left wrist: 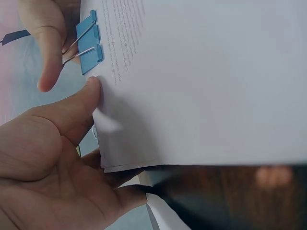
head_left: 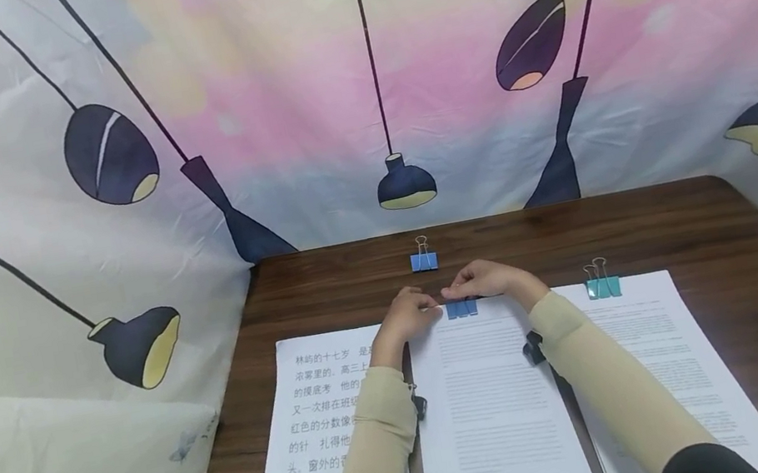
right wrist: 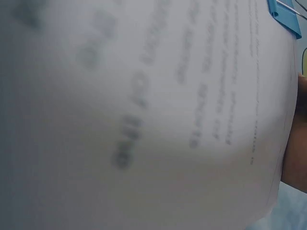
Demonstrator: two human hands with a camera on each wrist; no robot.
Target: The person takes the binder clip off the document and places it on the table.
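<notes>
A middle stack of printed sheets (head_left: pixel 497 410) lies between two others, with a blue binder clip (head_left: pixel 462 309) on its top edge. To the left of the clip, my left hand (head_left: pixel 405 321) pinches that edge; in the left wrist view the thumb (left wrist: pixel 91 91) presses the top sheet and the fingers go underneath. My right hand (head_left: pixel 489 278) is just beyond the clip, its thumb and fingers around the wire handles (left wrist: pixel 81 53). The right wrist view shows blurred print close up and a corner of the blue clip (right wrist: pixel 286 18).
On the left lies a stack with large Chinese print (head_left: pixel 309 443). The right stack (head_left: pixel 674 354) carries teal binder clips (head_left: pixel 603 287) on its top edge. Another blue binder clip (head_left: pixel 424 261) stands near the back of the brown table (head_left: pixel 335 286). A lamp-patterned cloth (head_left: pixel 304 114) hangs behind.
</notes>
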